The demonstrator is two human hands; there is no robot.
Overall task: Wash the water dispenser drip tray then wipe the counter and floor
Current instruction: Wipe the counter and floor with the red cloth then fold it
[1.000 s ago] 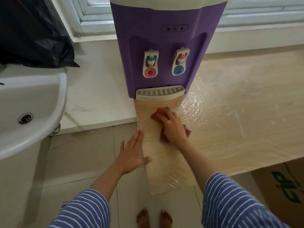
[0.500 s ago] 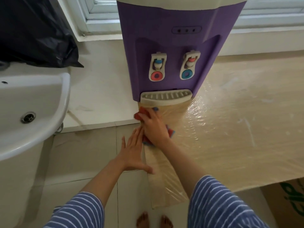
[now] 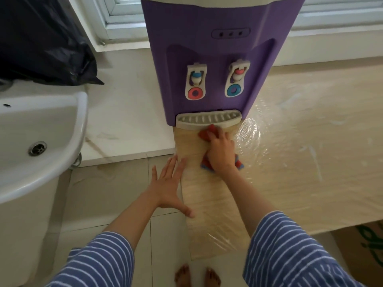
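The worktop (image 3: 290, 162) is pale wood-grain board wrapped in glossy, wrinkled clear film that glares near the dispenser; a narrow strip of it juts toward the person. On that strip the right hand (image 3: 220, 154) presses a soft red cloth (image 3: 207, 134) with blue edging, fingers curled over it in a close grip, the cloth's front bunched up against the drip tray (image 3: 208, 120). The tray is a curved, pale grey plastic piece with a slotted grille, seated at the foot of the purple water dispenser (image 3: 215, 59), under two white taps with a red and a blue ring. The left hand (image 3: 165, 187) lies flat with straight, spread fingers at the strip's left edge, thumb on the film, holding nothing. To the left stand a smooth white ceramic sink (image 3: 41, 141) with a metal drain and a crumpled black plastic bag (image 3: 41, 42) on a pale stone ledge. Below are glossy floor tiles (image 3: 107, 193), bare feet, and a cardboard box (image 3: 362, 251) at lower right. Striped blue sleeves cover both forearms.
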